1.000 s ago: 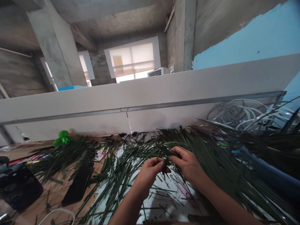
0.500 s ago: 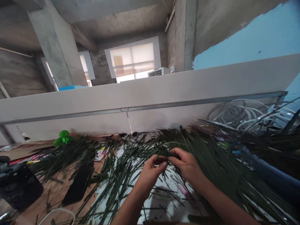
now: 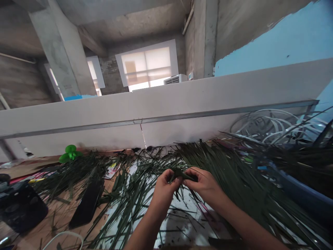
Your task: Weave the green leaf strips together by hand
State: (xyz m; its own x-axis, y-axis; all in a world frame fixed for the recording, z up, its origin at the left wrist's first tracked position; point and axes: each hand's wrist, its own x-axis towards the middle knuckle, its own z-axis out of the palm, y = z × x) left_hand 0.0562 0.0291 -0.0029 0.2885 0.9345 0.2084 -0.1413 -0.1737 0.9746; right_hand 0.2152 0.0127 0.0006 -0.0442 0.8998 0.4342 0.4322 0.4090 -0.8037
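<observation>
A dark green leaf strip [image 3: 182, 173] is pinched between both hands just above the table. My left hand [image 3: 163, 191] curls its fingers round the strip's left end. From the right, my right hand [image 3: 204, 184] closes thumb and fingers on the other end. The two hands touch at the fingertips. Beneath and around them lies a wide spread of long green leaf strips [image 3: 234, 173] over white paper [image 3: 182, 225].
A black phone [image 3: 87, 205] lies on the brown table at the left, with a black object [image 3: 19, 208] further left and a white cable [image 3: 62, 236] at the front. A small green plastic piece [image 3: 69, 152] sits by the white partition [image 3: 166, 114]. Coiled white strips [image 3: 275, 126] pile at the right.
Both hands have shifted slightly up and to the left while working the leaf strip. The left fingers have curled further over its end.
</observation>
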